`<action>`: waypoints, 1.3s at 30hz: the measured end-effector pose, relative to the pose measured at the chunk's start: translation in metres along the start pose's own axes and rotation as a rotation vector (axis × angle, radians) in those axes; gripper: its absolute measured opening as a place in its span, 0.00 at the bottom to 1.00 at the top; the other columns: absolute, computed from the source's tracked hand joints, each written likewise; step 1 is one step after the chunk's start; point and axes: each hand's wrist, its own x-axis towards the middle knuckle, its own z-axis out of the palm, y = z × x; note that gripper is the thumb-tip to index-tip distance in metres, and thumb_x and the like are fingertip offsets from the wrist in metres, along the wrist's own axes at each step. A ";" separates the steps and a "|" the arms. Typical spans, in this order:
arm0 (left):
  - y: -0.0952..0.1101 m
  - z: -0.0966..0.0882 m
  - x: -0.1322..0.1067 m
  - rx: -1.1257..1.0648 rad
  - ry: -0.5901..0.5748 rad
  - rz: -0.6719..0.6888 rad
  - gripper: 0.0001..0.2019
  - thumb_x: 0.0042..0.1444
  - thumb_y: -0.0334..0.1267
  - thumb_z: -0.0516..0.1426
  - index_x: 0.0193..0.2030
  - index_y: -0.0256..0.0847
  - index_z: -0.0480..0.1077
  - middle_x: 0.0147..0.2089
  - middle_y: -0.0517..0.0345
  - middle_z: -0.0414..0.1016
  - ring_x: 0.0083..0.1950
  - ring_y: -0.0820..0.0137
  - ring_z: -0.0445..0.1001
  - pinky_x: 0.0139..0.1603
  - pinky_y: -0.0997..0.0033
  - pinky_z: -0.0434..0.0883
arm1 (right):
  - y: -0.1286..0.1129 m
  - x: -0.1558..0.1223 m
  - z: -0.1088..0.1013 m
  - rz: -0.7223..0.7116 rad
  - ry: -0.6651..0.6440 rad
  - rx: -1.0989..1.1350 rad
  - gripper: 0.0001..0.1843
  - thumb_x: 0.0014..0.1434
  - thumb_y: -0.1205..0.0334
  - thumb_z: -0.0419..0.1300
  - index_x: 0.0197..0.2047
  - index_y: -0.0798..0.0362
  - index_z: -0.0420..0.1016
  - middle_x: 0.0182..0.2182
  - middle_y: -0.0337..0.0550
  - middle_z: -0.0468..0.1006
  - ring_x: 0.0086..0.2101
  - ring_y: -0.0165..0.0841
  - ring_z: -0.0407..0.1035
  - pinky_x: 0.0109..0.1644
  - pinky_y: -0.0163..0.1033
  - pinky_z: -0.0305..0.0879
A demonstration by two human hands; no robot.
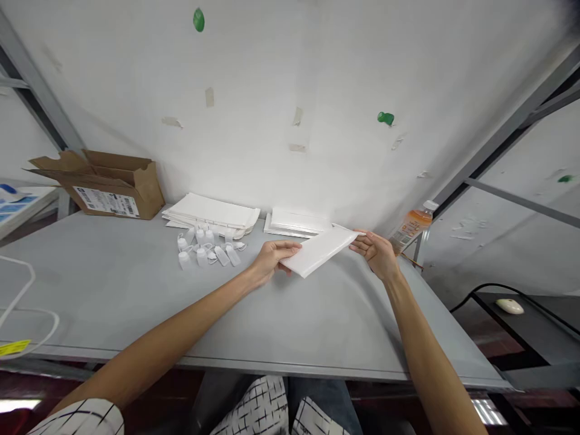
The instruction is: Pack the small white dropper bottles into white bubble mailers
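Note:
A flat white mailer envelope [319,250] is held above the grey table, tilted with its right end higher. My left hand [270,261] pinches its left end, thumb on top and fingers beneath. At the other end, my right hand [377,254] grips the narrow edge between thumb and fingers. Behind the envelope lies a stack of similar white envelopes [294,220] against the wall. Several small white squeeze bottles [202,256] with tethered caps stand and lie left of my left hand.
An open cardboard box [118,184] sits at the back left, beside a pile of larger white envelopes [208,212]. An orange drink bottle [411,228] stands at the right edge. A white cable [28,284] crosses the left side; a computer mouse [510,306] rests on a lower surface at right.

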 end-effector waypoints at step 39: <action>0.095 -0.096 -0.009 1.022 0.771 1.056 0.23 0.64 0.48 0.54 0.20 0.40 0.71 0.20 0.59 0.75 0.24 0.72 0.76 0.29 0.73 0.70 | 0.046 0.094 0.223 -0.595 -0.283 -1.283 0.15 0.63 0.56 0.59 0.50 0.52 0.77 0.49 0.50 0.78 0.53 0.43 0.67 0.51 0.44 0.64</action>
